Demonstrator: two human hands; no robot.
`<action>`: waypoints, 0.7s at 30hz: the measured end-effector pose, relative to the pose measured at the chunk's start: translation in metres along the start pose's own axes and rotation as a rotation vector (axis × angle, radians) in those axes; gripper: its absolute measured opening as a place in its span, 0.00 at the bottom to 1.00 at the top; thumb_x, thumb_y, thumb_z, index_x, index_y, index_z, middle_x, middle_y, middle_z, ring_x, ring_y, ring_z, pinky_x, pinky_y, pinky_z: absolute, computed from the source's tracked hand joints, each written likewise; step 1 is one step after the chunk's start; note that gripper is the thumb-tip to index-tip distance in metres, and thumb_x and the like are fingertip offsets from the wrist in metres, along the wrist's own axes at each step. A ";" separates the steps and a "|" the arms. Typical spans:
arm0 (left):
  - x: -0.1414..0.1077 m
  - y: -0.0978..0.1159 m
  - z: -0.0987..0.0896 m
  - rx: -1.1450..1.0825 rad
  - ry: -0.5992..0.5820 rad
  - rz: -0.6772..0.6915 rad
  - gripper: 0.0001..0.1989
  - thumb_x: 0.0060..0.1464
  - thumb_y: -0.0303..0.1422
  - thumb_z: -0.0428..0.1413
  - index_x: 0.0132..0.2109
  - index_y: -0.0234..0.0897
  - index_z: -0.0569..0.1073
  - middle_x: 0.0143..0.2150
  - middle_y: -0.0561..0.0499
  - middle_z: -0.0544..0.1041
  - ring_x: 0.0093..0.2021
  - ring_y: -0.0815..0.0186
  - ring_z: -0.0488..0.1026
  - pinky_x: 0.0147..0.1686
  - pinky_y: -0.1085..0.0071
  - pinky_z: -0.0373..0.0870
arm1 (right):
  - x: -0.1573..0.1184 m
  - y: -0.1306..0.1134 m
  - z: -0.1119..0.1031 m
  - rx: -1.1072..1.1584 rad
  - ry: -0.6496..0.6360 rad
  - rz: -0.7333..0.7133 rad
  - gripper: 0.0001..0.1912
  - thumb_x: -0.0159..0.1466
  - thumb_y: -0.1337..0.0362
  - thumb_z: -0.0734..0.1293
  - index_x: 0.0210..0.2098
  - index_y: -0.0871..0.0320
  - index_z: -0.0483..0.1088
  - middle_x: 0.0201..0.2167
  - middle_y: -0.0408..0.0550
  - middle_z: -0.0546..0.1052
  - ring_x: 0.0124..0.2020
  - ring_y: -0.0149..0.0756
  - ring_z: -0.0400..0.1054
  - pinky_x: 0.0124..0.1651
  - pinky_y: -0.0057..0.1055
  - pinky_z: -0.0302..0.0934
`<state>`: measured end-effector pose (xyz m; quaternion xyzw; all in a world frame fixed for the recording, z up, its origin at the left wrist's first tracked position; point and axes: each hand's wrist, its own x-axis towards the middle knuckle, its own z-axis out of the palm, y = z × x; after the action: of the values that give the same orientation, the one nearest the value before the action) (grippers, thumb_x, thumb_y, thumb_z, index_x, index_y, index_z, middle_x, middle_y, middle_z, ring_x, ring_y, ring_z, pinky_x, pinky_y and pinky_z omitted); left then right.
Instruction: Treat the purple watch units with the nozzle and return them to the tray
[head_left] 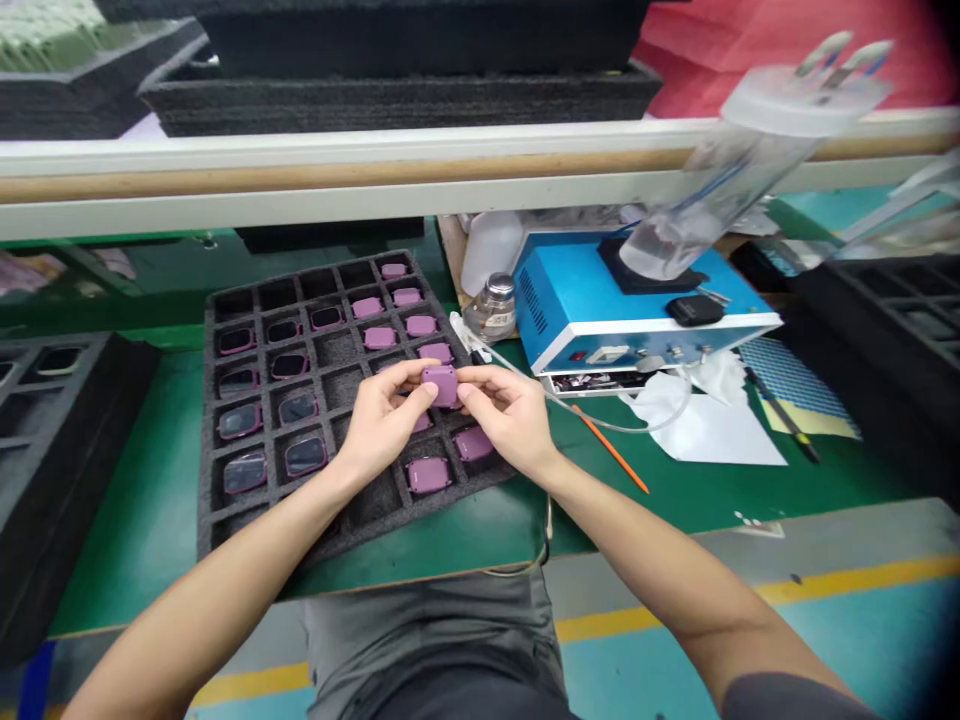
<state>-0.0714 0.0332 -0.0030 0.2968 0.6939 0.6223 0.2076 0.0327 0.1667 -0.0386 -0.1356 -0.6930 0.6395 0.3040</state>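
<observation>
Between both hands, above a black foam tray (375, 512), is a small purple watch case (441, 386). The fingers and thumb of my left hand (388, 412) pinch its left side. On the opposite side, my right hand (511, 412) grips it the same way. Compartments on the tray's left hold purple watch cases with dark glass faces, such as one watch (240, 421). On the right lie plain purple cases, among them one case (429, 475) near the front edge. My hands hide some compartments beneath them.
Behind my right hand stands a blue machine (577, 300) with a clear cylinder (690, 200) on top. A glass bottle (492, 308) and white bottle (491, 250) stand beside it. An orange stick (611, 450) and white paper (709, 430) lie right. More foam trays (90, 440) flank the left.
</observation>
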 end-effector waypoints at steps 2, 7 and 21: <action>0.000 -0.002 -0.001 0.003 -0.021 0.025 0.16 0.53 0.34 0.62 0.48 0.34 0.82 0.45 0.45 0.84 0.42 0.60 0.79 0.41 0.70 0.73 | -0.001 -0.004 -0.002 -0.027 0.006 0.012 0.09 0.62 0.61 0.71 0.39 0.58 0.79 0.32 0.48 0.84 0.29 0.34 0.79 0.36 0.30 0.75; 0.001 -0.002 -0.005 0.034 -0.101 0.032 0.18 0.55 0.34 0.60 0.52 0.32 0.81 0.46 0.44 0.84 0.44 0.58 0.80 0.44 0.66 0.75 | -0.002 -0.006 -0.006 -0.029 -0.024 0.062 0.09 0.60 0.59 0.73 0.37 0.58 0.80 0.28 0.46 0.83 0.26 0.35 0.79 0.34 0.31 0.76; 0.007 0.041 -0.042 -0.012 -0.243 0.052 0.14 0.48 0.32 0.66 0.43 0.32 0.84 0.37 0.45 0.84 0.33 0.65 0.79 0.31 0.73 0.73 | 0.016 -0.038 0.006 0.058 -0.237 0.126 0.16 0.58 0.53 0.74 0.33 0.61 0.78 0.24 0.46 0.81 0.19 0.29 0.73 0.20 0.22 0.67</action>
<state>-0.0978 0.0091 0.0442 0.3865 0.6521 0.5911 0.2758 0.0239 0.1658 0.0023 -0.0932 -0.6954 0.6886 0.1830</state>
